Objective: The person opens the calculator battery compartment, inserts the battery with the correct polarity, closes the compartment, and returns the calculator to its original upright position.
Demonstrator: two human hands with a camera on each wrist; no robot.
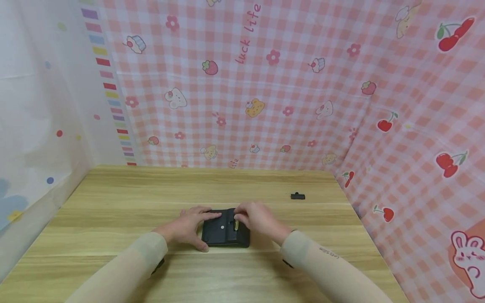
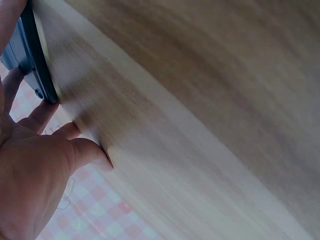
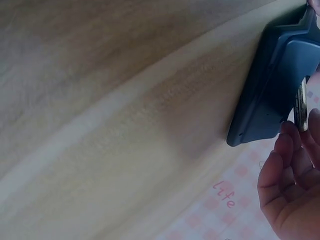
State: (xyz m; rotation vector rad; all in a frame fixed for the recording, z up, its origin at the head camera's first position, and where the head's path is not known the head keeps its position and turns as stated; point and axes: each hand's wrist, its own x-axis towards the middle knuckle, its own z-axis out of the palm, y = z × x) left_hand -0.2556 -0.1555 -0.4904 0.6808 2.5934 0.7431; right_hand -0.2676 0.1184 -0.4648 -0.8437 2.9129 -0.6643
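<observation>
A flat black device (image 1: 216, 235), seemingly a calculator lying face down, rests on the wooden table with a slot open on its raised right part. My right hand (image 1: 259, 219) pinches a small gold-and-black battery (image 1: 236, 225) between thumb and fingers at this slot. In the right wrist view, the battery (image 3: 301, 107) projects past the device's edge, toward the fingertips. My left hand (image 1: 187, 227) lies at the device's left side; its straight index finger rests on top and the thumb is at the near left corner. In the left wrist view, the fingers (image 2: 42, 115) are spread.
Farther back on the right lies a small black tabbed piece (image 1: 298, 196), probably a battery cover. The wooden table (image 1: 151, 189) meets a pink checked cloth (image 1: 235, 88) behind and at the right, and a pale cloth (image 1: 41, 118) at the left.
</observation>
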